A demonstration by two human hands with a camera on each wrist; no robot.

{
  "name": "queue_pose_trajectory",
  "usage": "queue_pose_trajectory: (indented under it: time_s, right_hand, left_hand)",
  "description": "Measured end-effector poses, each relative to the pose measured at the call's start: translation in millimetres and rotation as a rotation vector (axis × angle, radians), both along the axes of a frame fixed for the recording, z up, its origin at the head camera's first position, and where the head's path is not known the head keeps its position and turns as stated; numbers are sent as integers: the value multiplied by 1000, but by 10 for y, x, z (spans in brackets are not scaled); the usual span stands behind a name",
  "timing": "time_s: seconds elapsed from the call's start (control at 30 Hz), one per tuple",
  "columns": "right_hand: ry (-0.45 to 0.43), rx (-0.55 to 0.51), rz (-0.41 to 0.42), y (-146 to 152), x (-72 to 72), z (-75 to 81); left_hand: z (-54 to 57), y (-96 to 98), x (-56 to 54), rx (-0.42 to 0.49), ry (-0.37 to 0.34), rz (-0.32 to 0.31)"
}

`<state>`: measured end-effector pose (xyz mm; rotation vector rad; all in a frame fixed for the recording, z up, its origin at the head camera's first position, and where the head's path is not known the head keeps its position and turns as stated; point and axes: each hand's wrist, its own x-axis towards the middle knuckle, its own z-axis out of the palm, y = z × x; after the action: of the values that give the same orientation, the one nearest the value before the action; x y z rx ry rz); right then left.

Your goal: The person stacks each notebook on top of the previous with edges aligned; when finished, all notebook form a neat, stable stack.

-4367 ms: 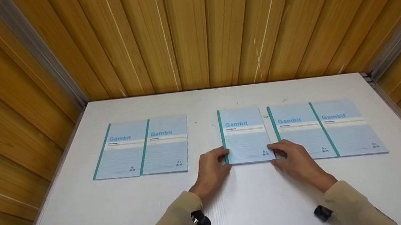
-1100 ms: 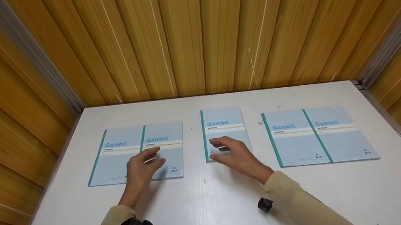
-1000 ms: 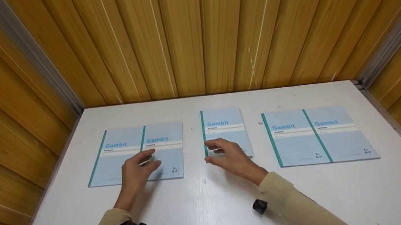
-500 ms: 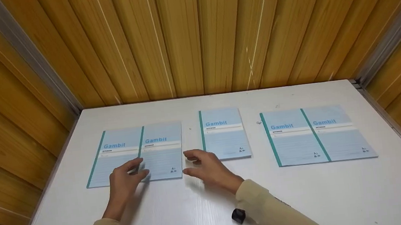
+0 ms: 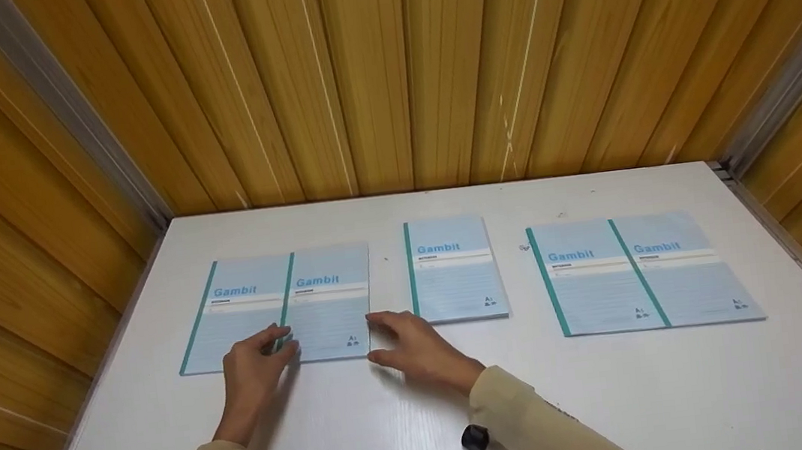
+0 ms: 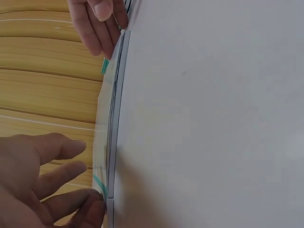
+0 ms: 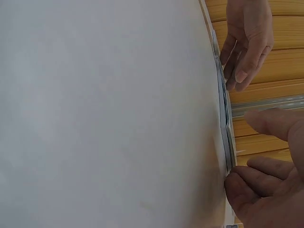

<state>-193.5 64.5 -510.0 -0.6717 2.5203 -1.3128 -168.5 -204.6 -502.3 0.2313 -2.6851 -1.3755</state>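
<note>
Two light-blue Gambit notebooks lie side by side at the left, the left one (image 5: 230,316) and the right one (image 5: 332,312), each with a green spine strip. My left hand (image 5: 251,366) reaches over the left notebook, its fingertips at the right notebook's spine. At that notebook's right edge, my right hand (image 5: 415,348) touches near the lower corner. Both hands have thumb and forefinger apart in a loose curve. In the left wrist view, the notebook's lower edge (image 6: 114,123) runs between the hands. The right wrist view shows my right fingertips (image 7: 240,190) at the notebook's corner.
A middle notebook (image 5: 453,287) lies alone, somewhat farther back, and looks thicker at its lower edge. Two more notebooks adjoin at the right, the nearer one (image 5: 597,293) and the outer one (image 5: 691,286). All lie on the white table (image 5: 366,448) before a wood-patterned wall (image 5: 368,70).
Earlier my hands held a notebook by its edges at the middle. Since then they have moved left, off the middle notebook, and lowered to both edges of the left pair's right notebook.
</note>
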Motion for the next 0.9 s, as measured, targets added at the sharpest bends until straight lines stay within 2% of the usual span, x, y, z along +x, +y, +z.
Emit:
queue_pose_trajectory:
  time_s: [0.27, 0.47, 0.7, 0.9]
  right_hand:
    - [21, 9, 28, 41, 0, -9]
    - [13, 11, 20, 52, 3, -7]
    - [-12, -19, -16, 62, -4, -13]
    - [-54, -84, -8, 80, -12, -33]
  left_hand:
    - [-59, 93, 51, -86, 76, -49]
    - [-56, 78, 48, -68, 98, -83]
    - [-40, 35, 60, 26, 41, -66]
    - [-11, 21, 90, 134, -32, -32]
